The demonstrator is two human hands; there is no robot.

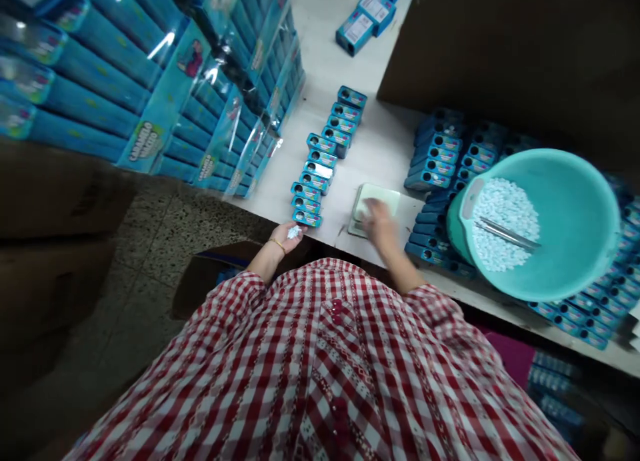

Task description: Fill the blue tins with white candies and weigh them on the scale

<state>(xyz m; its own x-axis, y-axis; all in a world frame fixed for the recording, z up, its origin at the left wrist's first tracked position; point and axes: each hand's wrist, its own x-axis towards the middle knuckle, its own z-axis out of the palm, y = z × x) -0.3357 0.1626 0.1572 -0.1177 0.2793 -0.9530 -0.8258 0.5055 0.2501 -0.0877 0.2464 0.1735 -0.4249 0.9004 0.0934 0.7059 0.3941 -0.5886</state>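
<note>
My left hand [287, 238] is at the table's front edge, palm up. A small heap of white candies [295, 232] lies in its cupped palm. Just beyond the fingertips stands the nearest small blue box [307, 218], part of a staggered line of such boxes with dark round openings on top. My right hand [381, 222] is smeared by motion over a pale green kitchen scale [385, 196], and its fingers cannot be made out. Farther right, a turquoise tub [575, 228] holds a mass of white candies [505, 248] with a metal scoop-like tool [507, 234] on them.
Plastic-wrapped stacks of blue boxes [165, 108] rise at the left. More blue boxes [435, 158] crowd around the tub. A few boxes [356, 31] lie at the back of the white table [380, 138]. A dark brown panel [500, 48] stands behind.
</note>
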